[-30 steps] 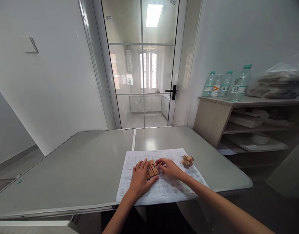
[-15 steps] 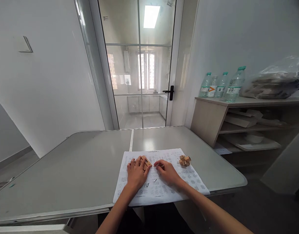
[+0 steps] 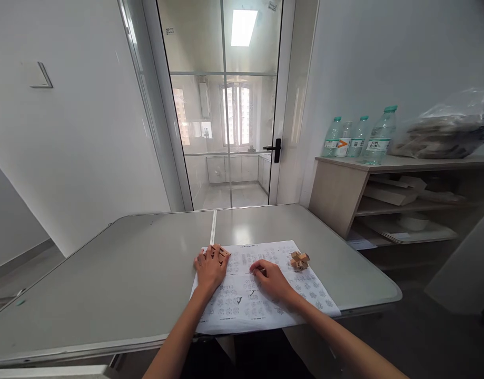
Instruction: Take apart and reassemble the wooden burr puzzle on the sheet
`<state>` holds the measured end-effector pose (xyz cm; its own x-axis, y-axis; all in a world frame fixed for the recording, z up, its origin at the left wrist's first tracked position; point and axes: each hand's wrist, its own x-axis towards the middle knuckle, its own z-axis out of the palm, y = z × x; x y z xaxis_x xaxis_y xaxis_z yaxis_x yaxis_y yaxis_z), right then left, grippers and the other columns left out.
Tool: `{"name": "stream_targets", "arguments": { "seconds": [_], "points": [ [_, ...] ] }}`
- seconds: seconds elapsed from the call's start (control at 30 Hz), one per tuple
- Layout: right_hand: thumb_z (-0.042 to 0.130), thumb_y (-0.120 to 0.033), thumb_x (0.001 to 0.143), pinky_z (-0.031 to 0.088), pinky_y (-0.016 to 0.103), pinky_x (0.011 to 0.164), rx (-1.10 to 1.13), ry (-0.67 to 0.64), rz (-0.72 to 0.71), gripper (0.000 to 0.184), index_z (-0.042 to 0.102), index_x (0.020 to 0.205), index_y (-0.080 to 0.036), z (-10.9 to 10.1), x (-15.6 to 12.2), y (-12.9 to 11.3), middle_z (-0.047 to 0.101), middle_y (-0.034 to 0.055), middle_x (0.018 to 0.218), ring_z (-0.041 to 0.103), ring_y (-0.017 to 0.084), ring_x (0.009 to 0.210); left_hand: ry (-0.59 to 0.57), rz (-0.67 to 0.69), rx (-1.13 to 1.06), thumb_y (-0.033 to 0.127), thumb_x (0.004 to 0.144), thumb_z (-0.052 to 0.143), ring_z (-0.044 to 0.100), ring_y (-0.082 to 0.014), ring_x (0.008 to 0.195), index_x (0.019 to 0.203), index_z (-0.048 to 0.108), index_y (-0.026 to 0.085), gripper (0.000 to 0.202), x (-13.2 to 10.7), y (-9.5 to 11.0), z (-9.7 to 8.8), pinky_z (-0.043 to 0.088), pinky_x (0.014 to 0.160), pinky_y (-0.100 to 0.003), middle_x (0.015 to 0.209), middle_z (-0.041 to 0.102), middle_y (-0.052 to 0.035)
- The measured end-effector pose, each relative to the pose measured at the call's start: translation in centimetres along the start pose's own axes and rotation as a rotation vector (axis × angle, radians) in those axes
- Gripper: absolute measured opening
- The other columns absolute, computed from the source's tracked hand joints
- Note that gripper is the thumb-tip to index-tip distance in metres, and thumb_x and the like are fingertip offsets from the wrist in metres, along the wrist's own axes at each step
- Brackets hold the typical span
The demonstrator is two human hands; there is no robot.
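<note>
My left hand (image 3: 210,267) lies on the far left corner of a printed paper sheet (image 3: 261,297), its fingers spread flat over flat wooden puzzle pieces (image 3: 218,252) that poke out beyond the fingertips. My right hand (image 3: 271,278) rests on the middle of the sheet with its fingers curled down; whether anything is under them is hidden. An assembled wooden burr puzzle (image 3: 299,260) stands on the sheet's far right corner, apart from both hands.
The sheet lies on a grey folding table (image 3: 127,263) with a seam down its middle. At the right a wooden shelf unit (image 3: 344,195) carries several water bottles (image 3: 360,138) and a plastic bag (image 3: 443,131). A glass door (image 3: 226,105) is behind the table.
My left hand has slid the wooden pieces from the middle of the sheet to its far left corner. My right hand has let go of them and stayed near the middle.
</note>
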<state>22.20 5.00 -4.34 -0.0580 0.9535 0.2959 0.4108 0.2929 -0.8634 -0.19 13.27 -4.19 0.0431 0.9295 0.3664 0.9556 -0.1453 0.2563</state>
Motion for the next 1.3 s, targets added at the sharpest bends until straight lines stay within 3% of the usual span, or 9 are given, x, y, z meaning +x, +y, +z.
{"name": "stream_targets", "arguments": {
  "seconds": [0.2, 0.37, 0.5, 0.63, 0.77, 0.9, 1.1, 1.17, 1.3],
  "points": [
    [0.053, -0.021, 0.093, 0.053, 0.035, 0.077, -0.007, -0.037, -0.029, 0.020, 0.072, 0.097, -0.021, -1.3, -1.2, -0.5, 0.076, 0.0061, 0.096, 0.069, 0.023, 0.087, 0.022, 0.025, -0.113, 0.068, 0.098, 0.050, 0.031, -0.0400, 0.154, 0.153, 0.053, 0.024, 0.071, 0.7, -2.6, -1.0, 0.028, 0.122, -0.057, 0.166, 0.044, -0.0135],
    [0.051, -0.021, 0.096, 0.053, 0.035, 0.080, -0.054, -0.091, -0.098, 0.021, 0.071, 0.101, -0.022, -3.9, -3.3, -0.6, 0.075, 0.0059, 0.101, 0.068, 0.023, 0.090, 0.045, -0.059, -0.188, 0.059, 0.105, 0.031, 0.033, -0.0394, 0.154, 0.145, 0.059, 0.015, 0.065, 2.4, -6.6, -2.1, 0.027, 0.123, -0.060, 0.158, 0.054, -0.0173],
    [0.048, -0.026, 0.101, 0.053, 0.036, 0.082, -0.086, -0.069, -0.091, 0.023, 0.070, 0.099, -0.022, -5.5, -4.3, -0.5, 0.075, 0.0061, 0.101, 0.069, 0.024, 0.093, 0.030, -0.045, -0.236, 0.057, 0.104, 0.031, 0.048, -0.0367, 0.145, 0.137, 0.063, 0.014, 0.063, 3.0, -8.4, -2.2, 0.036, 0.120, -0.054, 0.147, 0.064, -0.0179],
    [0.045, -0.026, 0.103, 0.053, 0.037, 0.085, -0.148, -0.010, -0.141, 0.024, 0.068, 0.097, -0.024, -7.2, -4.9, -0.5, 0.075, 0.0052, 0.099, 0.070, 0.023, 0.093, 0.026, -0.013, -0.276, 0.057, 0.103, 0.032, 0.059, -0.0331, 0.134, 0.134, 0.064, 0.013, 0.063, 2.9, -8.8, -2.1, 0.042, 0.116, -0.048, 0.140, 0.068, -0.0175],
    [0.045, -0.025, 0.104, 0.054, 0.036, 0.078, -0.281, 0.022, -0.231, 0.020, 0.065, 0.100, -0.025, -9.7, -5.7, 0.2, 0.072, 0.0052, 0.096, 0.069, 0.022, 0.084, 0.029, -0.005, -0.299, 0.058, 0.101, 0.034, 0.061, -0.0334, 0.132, 0.132, 0.065, 0.013, 0.062, 2.7, -8.9, -2.0, 0.045, 0.114, -0.048, 0.136, 0.070, -0.0176],
    [0.043, -0.029, 0.107, 0.055, 0.035, 0.072, -0.405, 0.091, -0.265, 0.020, 0.063, 0.107, -0.025, -12.4, -6.1, 1.4, 0.071, 0.0078, 0.109, 0.067, 0.020, 0.074, 0.035, -0.006, -0.312, 0.061, 0.099, 0.038, 0.062, -0.0352, 0.131, 0.129, 0.066, 0.014, 0.062, 2.6, -8.9, -1.9, 0.046, 0.113, -0.050, 0.133, 0.071, -0.0180],
    [0.044, -0.043, 0.106, 0.055, 0.036, 0.063, -0.579, 0.259, -0.139, 0.028, 0.060, 0.119, -0.024, -15.0, -5.3, 2.9, 0.067, 0.0129, 0.123, 0.067, 0.019, 0.065, 0.046, 0.000, -0.324, 0.061, 0.098, 0.039, 0.061, -0.0350, 0.131, 0.129, 0.066, 0.013, 0.063, 2.5, -8.6, -2.1, 0.046, 0.113, -0.050, 0.133, 0.071, -0.0182],
    [0.045, -0.047, 0.105, 0.054, 0.036, 0.062, -0.607, 0.264, -0.089, 0.033, 0.060, 0.122, -0.024, -15.3, -4.9, 3.2, 0.067, 0.0131, 0.123, 0.067, 0.020, 0.066, 0.047, -0.001, -0.324, 0.060, 0.098, 0.040, 0.061, -0.0352, 0.131, 0.129, 0.066, 0.013, 0.062, 2.5, -8.6, -2.2, 0.046, 0.113, -0.050, 0.133, 0.071, -0.0183],
    [0.046, -0.049, 0.105, 0.053, 0.035, 0.064, -0.606, 0.202, -0.049, 0.032, 0.066, 0.110, -0.024, -15.4, -4.4, 3.7, 0.071, 0.0103, 0.114, 0.071, 0.022, 0.073, 0.043, -0.003, -0.327, 0.059, 0.097, 0.041, 0.062, -0.0357, 0.129, 0.127, 0.066, 0.013, 0.060, 2.4, -8.4, -2.4, 0.047, 0.113, -0.051, 0.132, 0.072, -0.0182]
  ]
}}
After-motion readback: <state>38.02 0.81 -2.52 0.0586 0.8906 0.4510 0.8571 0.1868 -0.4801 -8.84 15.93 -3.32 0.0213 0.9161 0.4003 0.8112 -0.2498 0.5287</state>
